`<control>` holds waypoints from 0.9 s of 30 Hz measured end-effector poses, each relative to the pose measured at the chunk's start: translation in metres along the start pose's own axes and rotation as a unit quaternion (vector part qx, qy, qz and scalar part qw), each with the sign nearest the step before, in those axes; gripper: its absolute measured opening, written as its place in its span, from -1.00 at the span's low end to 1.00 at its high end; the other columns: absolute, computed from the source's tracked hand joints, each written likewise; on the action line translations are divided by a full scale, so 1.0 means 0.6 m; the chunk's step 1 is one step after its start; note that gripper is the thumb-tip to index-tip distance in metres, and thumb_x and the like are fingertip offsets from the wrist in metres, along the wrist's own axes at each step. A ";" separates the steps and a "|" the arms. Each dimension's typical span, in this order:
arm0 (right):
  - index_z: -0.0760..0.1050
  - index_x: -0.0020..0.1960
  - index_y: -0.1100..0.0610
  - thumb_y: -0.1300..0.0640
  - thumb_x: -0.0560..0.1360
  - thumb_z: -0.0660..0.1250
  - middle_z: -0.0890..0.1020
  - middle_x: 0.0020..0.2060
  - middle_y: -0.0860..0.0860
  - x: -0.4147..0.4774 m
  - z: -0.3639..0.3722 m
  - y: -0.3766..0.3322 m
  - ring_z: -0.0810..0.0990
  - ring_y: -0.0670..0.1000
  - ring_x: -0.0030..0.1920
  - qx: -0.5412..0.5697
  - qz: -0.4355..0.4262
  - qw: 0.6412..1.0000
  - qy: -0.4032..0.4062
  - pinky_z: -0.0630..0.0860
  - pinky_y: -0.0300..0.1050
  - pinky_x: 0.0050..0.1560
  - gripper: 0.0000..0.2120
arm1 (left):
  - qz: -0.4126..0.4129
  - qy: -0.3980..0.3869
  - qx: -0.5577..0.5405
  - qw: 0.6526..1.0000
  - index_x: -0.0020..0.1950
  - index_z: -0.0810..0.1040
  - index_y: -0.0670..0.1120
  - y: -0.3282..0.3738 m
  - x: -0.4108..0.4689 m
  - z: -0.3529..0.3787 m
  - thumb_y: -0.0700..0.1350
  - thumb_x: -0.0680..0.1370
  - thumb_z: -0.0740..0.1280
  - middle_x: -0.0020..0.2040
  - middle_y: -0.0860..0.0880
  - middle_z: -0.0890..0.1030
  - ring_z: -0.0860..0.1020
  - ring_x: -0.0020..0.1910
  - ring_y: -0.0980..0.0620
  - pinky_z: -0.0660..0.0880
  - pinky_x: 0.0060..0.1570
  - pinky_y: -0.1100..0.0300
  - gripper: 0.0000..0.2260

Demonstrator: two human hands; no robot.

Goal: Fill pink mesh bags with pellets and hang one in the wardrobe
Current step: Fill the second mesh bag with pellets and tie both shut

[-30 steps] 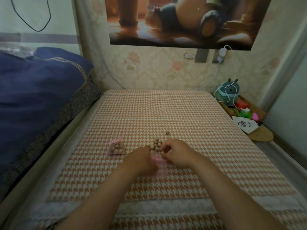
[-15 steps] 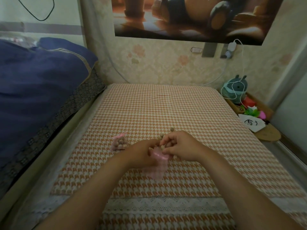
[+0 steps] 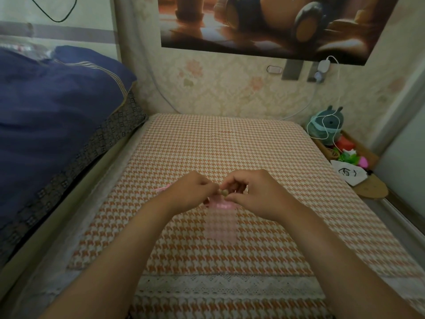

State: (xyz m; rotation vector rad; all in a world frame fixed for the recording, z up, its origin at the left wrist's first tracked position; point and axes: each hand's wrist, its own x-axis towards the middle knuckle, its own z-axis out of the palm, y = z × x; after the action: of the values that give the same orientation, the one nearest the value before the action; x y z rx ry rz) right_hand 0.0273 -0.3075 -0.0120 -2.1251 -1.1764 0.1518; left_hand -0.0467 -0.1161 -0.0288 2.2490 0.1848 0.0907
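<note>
Both hands meet over the middle of the bed [image 3: 230,143], which is covered in an orange-and-white houndstooth cloth. The left hand [image 3: 190,192] has its fingers curled, pinching the gathered top edge of a pink mesh bag [image 3: 222,223]. The bag hangs from that edge, thin and see-through, so the cloth's pattern shows through it, and its lower end reaches toward the person. The right hand [image 3: 259,194] is curled too, thumb low and fingers arched over, nipping a small clump of tan pellets [image 3: 223,192] right at the bag's mouth, where the two hands' fingertips nearly touch. Whether its thumb also grips the bag's rim cannot be made out. A pink scrap [image 3: 162,188] shows just beyond the left hand's knuckles, the rest of it hidden. A blue duvet [image 3: 57,116] is heaped along the left side, a poster [image 3: 264,24] hangs on the far wall, and a plush toy [image 3: 326,122] wrapped in a white cable [image 3: 322,132] sits by the bed's far right corner.
</note>
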 end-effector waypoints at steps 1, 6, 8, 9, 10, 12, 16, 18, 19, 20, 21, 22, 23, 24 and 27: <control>0.65 -0.02 -0.13 0.14 0.44 0.52 0.68 -0.20 -0.16 0.001 0.001 -0.003 0.64 -0.16 -0.15 -0.004 -0.003 1.000 -0.001 0.64 -0.12 -0.04 -0.80 | -0.007 0.025 -0.010 1.000 -0.31 0.68 -0.01 0.002 0.001 -0.001 0.05 0.58 0.31 -0.40 0.04 0.65 0.57 -0.44 0.17 0.45 -0.33 0.24 -0.68; 0.61 -0.06 -0.26 0.07 0.49 0.49 0.65 -0.20 -0.20 0.006 0.005 -0.001 0.61 -0.14 -0.19 0.013 0.017 0.999 0.032 0.64 -0.06 -0.04 -0.79 | -0.012 0.041 -0.017 0.999 -0.28 0.72 0.04 0.011 -0.001 0.000 -0.01 0.47 0.45 -0.44 0.06 0.63 0.54 -0.44 0.12 0.47 -0.40 0.18 -0.86; 0.62 -0.02 -0.23 -0.01 0.49 0.47 0.59 -0.15 -0.21 0.009 0.004 0.007 0.55 -0.17 -0.20 -0.014 0.016 0.998 0.053 0.62 -0.06 -0.06 -0.87 | -0.013 0.041 -0.014 0.999 -0.19 0.73 0.11 0.013 -0.001 0.006 -0.01 0.46 0.45 -0.34 0.07 0.68 0.63 -0.31 0.04 0.57 -0.26 0.11 -0.94; 0.63 0.01 -0.20 -0.05 0.49 0.46 0.55 -0.12 -0.22 0.011 0.003 0.010 0.51 -0.20 -0.21 -0.035 0.019 0.998 0.055 0.59 -0.10 -0.06 -0.89 | -0.012 0.043 -0.010 0.999 -0.14 0.73 0.12 0.015 -0.001 0.009 -0.02 0.46 0.45 -0.30 0.09 0.69 0.65 -0.26 0.06 0.58 -0.21 0.12 -0.94; 0.64 0.02 -0.18 -0.10 0.49 0.45 0.53 -0.10 -0.21 0.012 0.002 0.013 0.48 -0.22 -0.20 -0.056 0.023 0.997 0.051 0.54 -0.14 -0.06 -0.88 | -0.010 0.043 -0.009 0.999 -0.09 0.73 0.11 0.016 -0.002 0.012 -0.03 0.47 0.44 -0.27 0.11 0.69 0.64 -0.24 0.12 0.58 -0.19 0.16 -0.92; 0.65 0.04 -0.17 -0.17 0.48 0.43 0.53 -0.08 -0.20 0.014 0.000 0.017 0.47 -0.23 -0.16 -0.092 0.029 0.995 0.033 0.51 -0.14 -0.05 -0.83 | 0.000 0.034 -0.010 0.999 -0.02 0.72 0.09 0.019 0.000 0.016 -0.02 0.50 0.42 -0.29 0.15 0.66 0.59 -0.29 0.24 0.52 -0.26 0.27 -0.88; 0.62 0.11 -0.16 -0.18 0.51 0.39 0.55 -0.06 -0.20 0.015 0.000 0.019 0.52 -0.20 -0.15 -0.088 0.040 0.995 0.015 0.52 -0.16 -0.04 -0.78 | -0.007 0.029 0.010 1.000 0.03 0.71 0.04 0.021 -0.001 0.021 -0.03 0.53 0.39 -0.28 0.15 0.64 0.56 -0.31 0.22 0.48 -0.31 0.26 -0.86; 0.62 0.14 -0.12 -0.10 0.56 0.37 0.59 -0.04 -0.19 0.017 -0.008 0.028 0.54 -0.22 -0.20 -0.039 0.057 0.997 0.044 0.49 -0.25 -0.09 -0.81 | -0.014 0.043 0.018 0.999 0.00 0.72 0.01 0.018 0.002 0.021 -0.02 0.54 0.38 -0.20 0.07 0.69 0.63 -0.21 0.10 0.59 -0.16 0.13 -0.86; 0.62 0.14 -0.11 -0.05 0.57 0.36 0.60 -0.03 -0.19 0.018 -0.013 0.038 0.54 -0.24 -0.19 -0.034 0.068 0.995 0.061 0.46 -0.27 -0.10 -0.83 | -0.018 0.052 0.024 0.998 -0.04 0.73 -0.03 0.016 0.004 0.022 -0.02 0.54 0.37 -0.19 0.01 0.70 0.63 -0.21 0.07 0.60 -0.15 0.15 -0.84; 0.62 0.14 -0.10 -0.01 0.59 0.35 0.61 -0.02 -0.19 0.019 -0.017 0.050 0.53 -0.25 -0.17 -0.042 0.082 0.993 0.074 0.45 -0.27 -0.08 -0.85 | -0.021 0.063 0.030 0.997 -0.09 0.72 -0.10 0.013 0.005 0.023 -0.02 0.55 0.36 -0.20 -0.08 0.70 0.61 -0.27 0.04 0.58 -0.21 0.20 -0.80; 0.62 0.14 -0.09 0.03 0.59 0.35 0.61 -0.01 -0.19 0.020 -0.021 0.066 0.54 -0.24 -0.12 -0.053 0.103 0.990 0.080 0.46 -0.25 -0.06 -0.85 | -0.024 0.074 0.032 0.996 -0.12 0.69 -0.20 0.010 0.007 0.023 -0.03 0.56 0.35 -0.20 -0.18 0.68 0.56 -0.33 0.00 0.53 -0.31 0.28 -0.74; 0.62 0.14 -0.09 0.06 0.60 0.34 0.61 0.01 -0.17 0.020 -0.023 0.083 0.56 -0.21 -0.07 -0.067 0.127 0.986 0.080 0.49 -0.23 -0.04 -0.85 | -0.028 0.086 0.031 0.995 -0.13 0.66 -0.27 0.007 0.009 0.025 -0.03 0.56 0.35 -0.18 -0.26 0.66 0.53 -0.36 -0.05 0.47 -0.39 0.33 -0.71; 0.61 0.15 -0.08 0.08 0.60 0.34 0.62 0.03 -0.15 0.018 -0.022 0.101 0.58 -0.16 -0.03 -0.085 0.156 0.982 0.070 0.52 -0.20 -0.02 -0.83 | -0.030 0.094 0.032 0.995 -0.14 0.65 -0.29 0.005 0.010 0.026 -0.04 0.56 0.35 -0.15 -0.28 0.65 0.55 -0.35 -0.09 0.48 -0.39 0.33 -0.70; 0.61 0.17 -0.07 0.10 0.59 0.34 0.62 0.05 -0.13 0.017 -0.020 0.117 0.60 -0.11 0.02 -0.102 0.185 0.976 0.053 0.54 -0.17 0.02 -0.81 | -0.032 0.098 0.038 0.994 -0.14 0.65 -0.28 0.005 0.010 0.028 -0.05 0.56 0.35 -0.15 -0.25 0.66 0.60 -0.29 -0.12 0.53 -0.32 0.28 -0.72; 0.59 0.25 -0.03 0.13 0.55 0.41 0.59 0.14 -0.09 0.015 -0.008 0.153 0.57 -0.04 0.13 -0.118 0.241 0.963 -0.007 0.51 -0.13 0.13 -0.72 | -0.037 0.096 0.051 0.993 -0.14 0.71 -0.07 0.007 0.012 0.030 -0.11 0.53 0.37 -0.14 -0.01 0.70 0.64 -0.18 0.07 0.63 -0.15 0.15 -0.87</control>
State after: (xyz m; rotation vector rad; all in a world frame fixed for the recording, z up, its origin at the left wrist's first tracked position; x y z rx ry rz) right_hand 0.0990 -0.3346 -0.0636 -2.5969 -0.6866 0.2538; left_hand -0.0370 -0.1312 -0.0371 2.3315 0.3842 0.2628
